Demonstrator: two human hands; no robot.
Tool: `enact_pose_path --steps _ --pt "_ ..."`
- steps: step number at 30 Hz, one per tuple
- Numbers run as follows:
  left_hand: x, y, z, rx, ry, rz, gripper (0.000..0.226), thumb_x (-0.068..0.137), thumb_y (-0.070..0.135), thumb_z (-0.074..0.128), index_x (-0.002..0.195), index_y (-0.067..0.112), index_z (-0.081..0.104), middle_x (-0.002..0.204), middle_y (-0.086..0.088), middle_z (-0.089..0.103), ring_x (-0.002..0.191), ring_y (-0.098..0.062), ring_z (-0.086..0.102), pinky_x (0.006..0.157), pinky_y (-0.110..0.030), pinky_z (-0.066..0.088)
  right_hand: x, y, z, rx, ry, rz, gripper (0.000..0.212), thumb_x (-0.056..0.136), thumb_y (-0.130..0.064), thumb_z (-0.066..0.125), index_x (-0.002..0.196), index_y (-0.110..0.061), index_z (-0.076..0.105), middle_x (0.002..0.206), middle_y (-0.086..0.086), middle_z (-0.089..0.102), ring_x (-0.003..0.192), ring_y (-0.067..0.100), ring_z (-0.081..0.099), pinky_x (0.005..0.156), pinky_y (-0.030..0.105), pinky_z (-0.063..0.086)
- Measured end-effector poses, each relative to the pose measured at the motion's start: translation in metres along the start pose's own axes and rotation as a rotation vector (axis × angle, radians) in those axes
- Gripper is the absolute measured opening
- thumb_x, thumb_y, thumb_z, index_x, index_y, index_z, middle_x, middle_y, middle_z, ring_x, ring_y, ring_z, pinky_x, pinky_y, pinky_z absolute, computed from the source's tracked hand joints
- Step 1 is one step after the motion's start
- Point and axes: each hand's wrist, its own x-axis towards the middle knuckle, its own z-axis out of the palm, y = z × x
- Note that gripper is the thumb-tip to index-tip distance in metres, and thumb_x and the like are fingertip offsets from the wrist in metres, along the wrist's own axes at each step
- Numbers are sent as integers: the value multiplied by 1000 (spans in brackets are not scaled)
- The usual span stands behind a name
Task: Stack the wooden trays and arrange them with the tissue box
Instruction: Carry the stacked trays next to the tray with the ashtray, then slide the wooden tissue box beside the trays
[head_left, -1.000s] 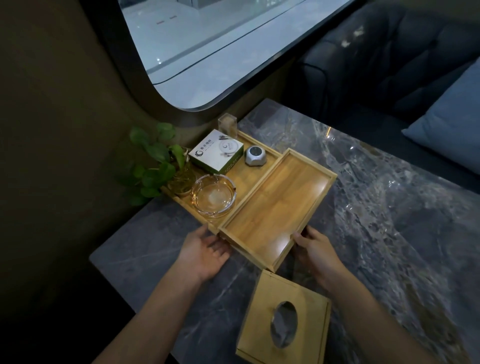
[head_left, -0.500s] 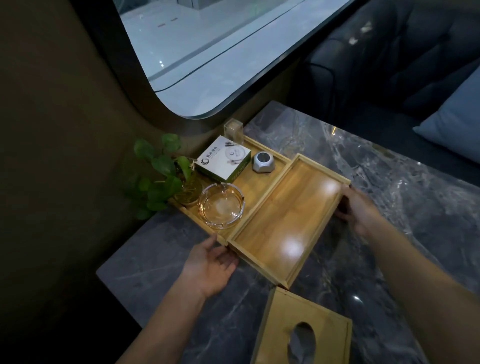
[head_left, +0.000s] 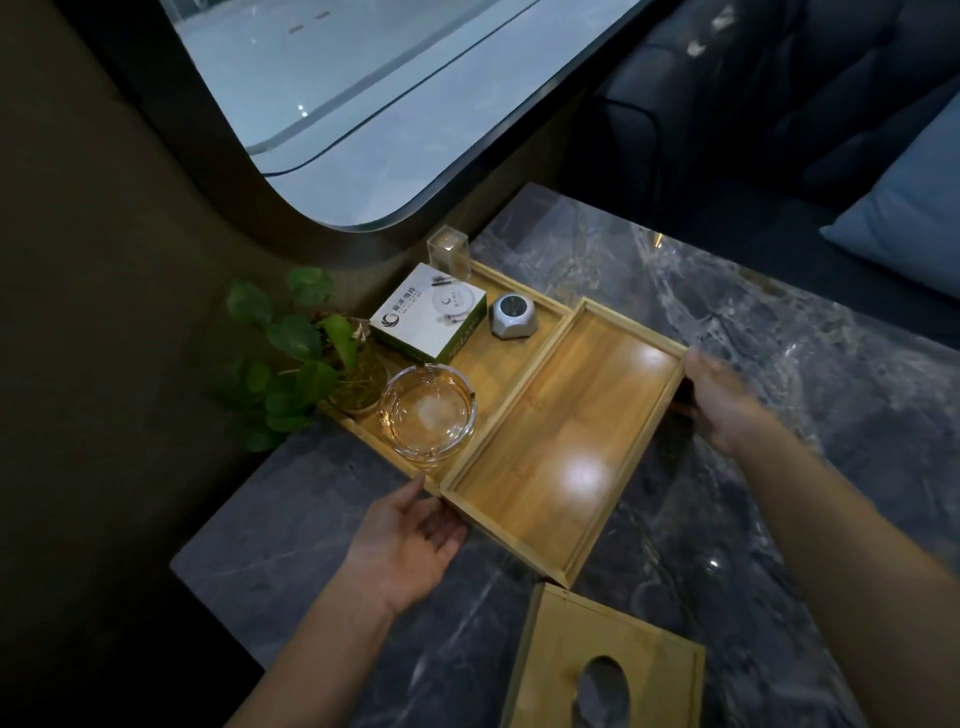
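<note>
While both hands bear on the empty tray, the stacking has not begun, and items are noted from left to right. Green plant (head_left: 291, 353): round glossy leaves in a small clear vessel, at the far left end of the loaded tray (head_left: 511, 358). That tray is pale wood with a low rim and lies along the wall under the window; it carries a heavy round glass ashtray (head_left: 427, 413), a white and green carton (head_left: 431, 319), a clear square holder (head_left: 448, 250) and a small grey faceted device (head_left: 513, 316).

Left hand (head_left: 408, 545): fingers loosely spread, palm partly up, resting at the near corner where the two trays meet, gripping nothing that can be seen. Judged purpose: to steady or guide that corner.

Empty tray (head_left: 563, 441): same wood, smooth and reflective, rectangular, its long side flush against the loaded tray. With the loaded tray occupied, a stack looks blocked until its contents are cleared.

Right hand (head_left: 719, 402): set against the far right corner of the empty tray, fingers curled below the rim; whether it grips cannot be determined.

Tissue box (head_left: 602, 670): wooden, flat-topped, oval slot, on the grey marbled surface (head_left: 779, 519) just off the empty tray's near corner, apart from both hands.
</note>
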Motion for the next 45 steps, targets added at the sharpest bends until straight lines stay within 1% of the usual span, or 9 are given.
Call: enact_pose_path --steps 8,12,17,24,30,34,37,41,45 --pt "-3 3 1 54 8 -20 47 90 33 47 117 -5 54 114 -16 58 116 -25 51 107 -34 33 -9 -2 -1 -50 -7 -18 39 97 -40 33 112 -14 57 117 15 60 107 29 57 99 48 44" --pt "-7 -2 6 130 42 0 43 90 35 47 113 -1 53 109 -16 57 117 -24 48 108 -35 31 -30 -2 -3 -47 35 -20 35 95 -40 36 110 -15 56 109 8 58 103 25 54 84 41 49" --pt "-10 -23 7 175 71 122 55 90 35 48 134 4 40 137 -13 47 131 -24 39 114 -37 25 -83 14 -10 15 58 -42 25 97 -34 39 91 -14 53 80 -2 58 71 11 56 58 27 47" --pt "-27 -84 -9 590 -17 293 30 88 36 51 98 14 68 106 -7 70 106 -21 60 93 -35 42 -164 64 -20 87 65 -14 18 92 -38 47 83 -27 57 91 2 61 86 17 59 84 40 48" --pt "-36 -114 -19 802 -78 262 36 90 43 47 109 19 66 108 -9 70 101 -26 64 93 -50 49 -227 102 -14 208 38 65 34 86 -49 50 108 -27 63 111 -3 65 104 16 59 89 39 47" --pt "-37 -126 -25 828 -97 305 23 91 34 49 111 28 57 87 16 69 74 0 67 56 -16 53 -262 118 5 308 -2 102 44 82 -50 50 110 -19 64 99 4 74 89 20 69 70 34 58" --pt "-40 -127 -32 836 -132 338 12 92 28 48 92 37 56 66 28 70 61 14 62 45 -4 45 -271 122 17 294 -27 108 48 78 -50 51 114 -20 60 104 8 71 90 24 69 74 39 57" --pt "-56 -115 -56 789 -132 317 33 86 34 55 119 28 55 106 7 68 95 -11 65 76 -28 53 -276 124 35 289 -142 178 55 77 -44 62 128 -30 47 115 5 66 102 25 63 92 50 49" --pt "-73 -100 -89 684 -98 328 44 82 37 57 122 18 57 115 -7 68 104 -26 64 98 -47 47 -277 121 69 56 -270 138 70 75 -43 67 136 -36 34 128 -4 53 116 21 51 101 49 40"
